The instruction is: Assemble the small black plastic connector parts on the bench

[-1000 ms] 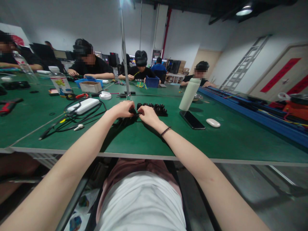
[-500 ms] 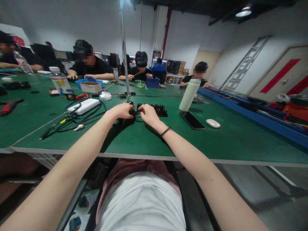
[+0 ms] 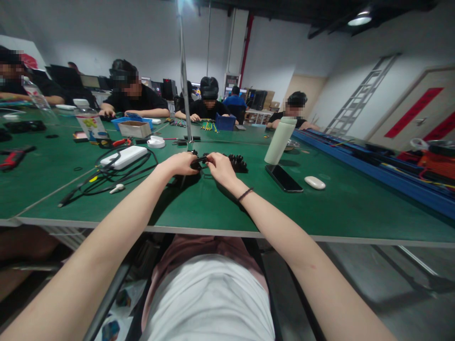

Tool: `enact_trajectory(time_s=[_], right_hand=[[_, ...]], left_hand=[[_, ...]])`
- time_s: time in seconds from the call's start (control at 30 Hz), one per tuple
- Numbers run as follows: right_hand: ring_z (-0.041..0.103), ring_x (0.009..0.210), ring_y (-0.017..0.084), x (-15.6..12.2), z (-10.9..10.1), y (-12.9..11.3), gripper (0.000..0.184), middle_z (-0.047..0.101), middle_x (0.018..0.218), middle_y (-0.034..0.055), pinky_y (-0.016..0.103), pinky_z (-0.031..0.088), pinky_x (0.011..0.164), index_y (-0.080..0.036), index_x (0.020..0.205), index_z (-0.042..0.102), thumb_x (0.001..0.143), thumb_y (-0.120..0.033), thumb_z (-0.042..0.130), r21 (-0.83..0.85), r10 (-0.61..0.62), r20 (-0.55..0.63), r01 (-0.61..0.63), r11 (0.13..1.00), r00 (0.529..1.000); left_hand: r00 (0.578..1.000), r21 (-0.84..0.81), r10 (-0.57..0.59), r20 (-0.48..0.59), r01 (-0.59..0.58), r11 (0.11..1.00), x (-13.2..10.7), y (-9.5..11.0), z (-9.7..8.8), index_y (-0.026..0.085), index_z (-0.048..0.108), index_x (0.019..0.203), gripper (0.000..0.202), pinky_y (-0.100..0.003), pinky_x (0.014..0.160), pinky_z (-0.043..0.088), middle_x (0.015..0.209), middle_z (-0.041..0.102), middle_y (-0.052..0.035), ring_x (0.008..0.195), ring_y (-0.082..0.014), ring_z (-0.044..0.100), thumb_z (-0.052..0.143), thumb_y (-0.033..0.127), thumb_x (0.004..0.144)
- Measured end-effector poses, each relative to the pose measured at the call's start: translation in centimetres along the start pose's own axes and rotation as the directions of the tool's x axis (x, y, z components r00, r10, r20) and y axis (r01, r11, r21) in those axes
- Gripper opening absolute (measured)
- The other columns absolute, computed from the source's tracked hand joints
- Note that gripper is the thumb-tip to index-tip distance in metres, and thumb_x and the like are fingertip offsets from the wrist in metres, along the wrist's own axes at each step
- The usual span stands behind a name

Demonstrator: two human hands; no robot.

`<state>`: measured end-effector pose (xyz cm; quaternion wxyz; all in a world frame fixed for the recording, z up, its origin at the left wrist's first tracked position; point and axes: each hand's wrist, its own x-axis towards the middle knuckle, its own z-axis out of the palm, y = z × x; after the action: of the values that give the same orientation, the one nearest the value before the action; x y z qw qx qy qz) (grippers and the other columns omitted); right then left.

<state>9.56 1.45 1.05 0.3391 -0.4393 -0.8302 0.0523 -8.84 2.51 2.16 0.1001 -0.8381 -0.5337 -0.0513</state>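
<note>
At mid-table, my left hand (image 3: 181,164) has its fingers closed around a small black part (image 3: 199,161) whose kind I cannot make out. From the other side, my right hand (image 3: 219,166) pinches the same black part, which spans the narrow gap between my hands. Just right of my right hand stands a row of small black pieces (image 3: 239,163) with knob-like tops. Another dark object (image 3: 177,182) sits below my left hand, mostly covered by it.
A white power bank (image 3: 123,157) lies among black cables at left. To the right are a pale green bottle (image 3: 280,140), a phone (image 3: 283,178) and a white earbud case (image 3: 314,182). A metal pole (image 3: 185,80) rises beyond my hands. Several people sit across the green table (image 3: 348,208).
My right hand has shifted slightly, and more of the black part shows between my hands. My left hand stays in place. Across the table, a person's hands have lowered.
</note>
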Motion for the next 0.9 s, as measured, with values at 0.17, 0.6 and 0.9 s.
enact_trajectory(time_s=[0.17,0.6,0.9], right_hand=[[0.061,0.088,0.019,0.16,0.16,0.17,0.008,0.067,0.093,0.0080,0.030,0.045,0.084,-0.014,0.091,0.064,0.084,-0.012,0.060,0.037,0.002,-0.022,-0.002,0.999,1.000],[0.059,0.086,0.019,0.01,-0.08,-0.08,0.002,0.065,0.089,0.0066,0.029,0.044,0.079,-0.016,0.085,0.061,0.084,-0.014,0.060,0.023,-0.002,-0.026,0.003,1.000,1.000],[0.061,0.088,0.020,-0.25,-0.19,-0.22,0.004,0.066,0.094,0.0067,0.030,0.046,0.080,-0.018,0.089,0.062,0.087,-0.020,0.059,-0.026,0.032,-0.011,-0.032,0.999,0.999]], left_hand=[[1.000,-0.006,0.015,0.003,-0.015,1.000,-0.01,0.08,-0.20,0.018,0.064,0.105,0.041,-0.031,0.078,0.049,0.108,0.067,-0.0115,0.098,-0.0272,0.065,0.055,0.044,0.075],[0.998,-0.037,0.002,-0.066,-0.005,0.999,-0.23,0.27,-0.41,0.018,0.059,0.104,0.038,-0.033,0.076,0.049,0.105,0.067,-0.0119,0.096,-0.0288,0.065,0.058,0.037,0.072],[0.992,-0.076,0.023,-0.126,-0.032,0.997,-0.23,0.18,-0.33,0.018,0.057,0.099,0.031,-0.033,0.072,0.047,0.101,0.067,-0.0106,0.093,-0.0278,0.065,0.059,0.033,0.071]])
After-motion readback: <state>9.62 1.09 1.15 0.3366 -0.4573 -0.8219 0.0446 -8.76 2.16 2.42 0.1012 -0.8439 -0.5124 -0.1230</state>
